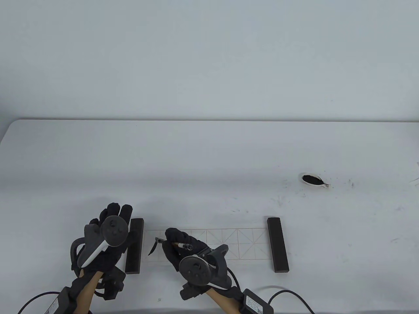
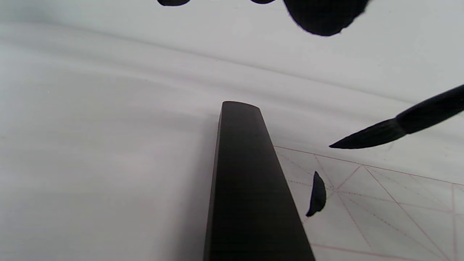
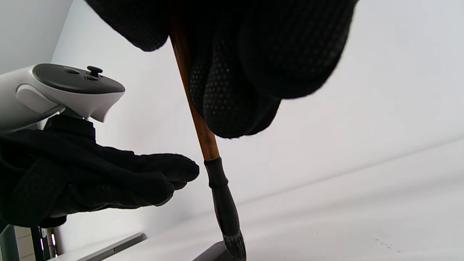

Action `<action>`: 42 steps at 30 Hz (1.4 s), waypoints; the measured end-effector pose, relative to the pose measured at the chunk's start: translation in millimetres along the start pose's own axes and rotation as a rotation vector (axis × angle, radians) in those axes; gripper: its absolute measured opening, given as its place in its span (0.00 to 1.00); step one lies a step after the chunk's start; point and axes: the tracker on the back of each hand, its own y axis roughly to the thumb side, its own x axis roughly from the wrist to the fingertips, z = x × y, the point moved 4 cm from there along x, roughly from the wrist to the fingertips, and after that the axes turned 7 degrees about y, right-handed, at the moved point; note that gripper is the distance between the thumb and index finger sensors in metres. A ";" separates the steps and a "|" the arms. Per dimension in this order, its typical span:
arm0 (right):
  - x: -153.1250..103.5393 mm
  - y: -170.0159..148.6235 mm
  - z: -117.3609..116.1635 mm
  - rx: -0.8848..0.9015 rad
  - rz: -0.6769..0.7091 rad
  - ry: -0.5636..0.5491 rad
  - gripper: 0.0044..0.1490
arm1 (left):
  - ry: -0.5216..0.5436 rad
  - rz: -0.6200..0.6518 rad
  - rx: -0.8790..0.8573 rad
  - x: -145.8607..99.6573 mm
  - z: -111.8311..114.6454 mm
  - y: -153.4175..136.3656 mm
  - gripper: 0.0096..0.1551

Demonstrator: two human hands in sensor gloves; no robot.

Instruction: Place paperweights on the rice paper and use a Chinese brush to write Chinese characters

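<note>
The gridded rice paper point(image 1: 235, 243) lies at the table's front, with a dark paperweight on each end: the left paperweight point(image 1: 134, 245) point(image 2: 250, 188) and the right paperweight point(image 1: 277, 244). My right hand point(image 1: 173, 242) grips the brush point(image 1: 181, 244) by its brown handle point(image 3: 197, 123). The inked brush tip point(image 2: 366, 137) point(image 3: 232, 221) hangs over the paper's left end. One short ink stroke point(image 1: 153, 248) point(image 2: 317, 195) marks the first square. My left hand point(image 1: 119, 212) point(image 3: 90, 181) hovers with straight fingers at the left paperweight's left side and holds nothing.
A small white ink dish point(image 1: 312, 180) with black ink sits at the back right, with ink specks on the table around it. Cables trail from both wrists along the front edge. The table's far edge point(image 1: 209, 120) meets a plain wall.
</note>
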 end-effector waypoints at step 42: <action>-4.6 -15.8 67.7 -0.053 -0.046 0.046 0.27 | -0.025 0.004 0.010 0.0 3.1 2.5 0.49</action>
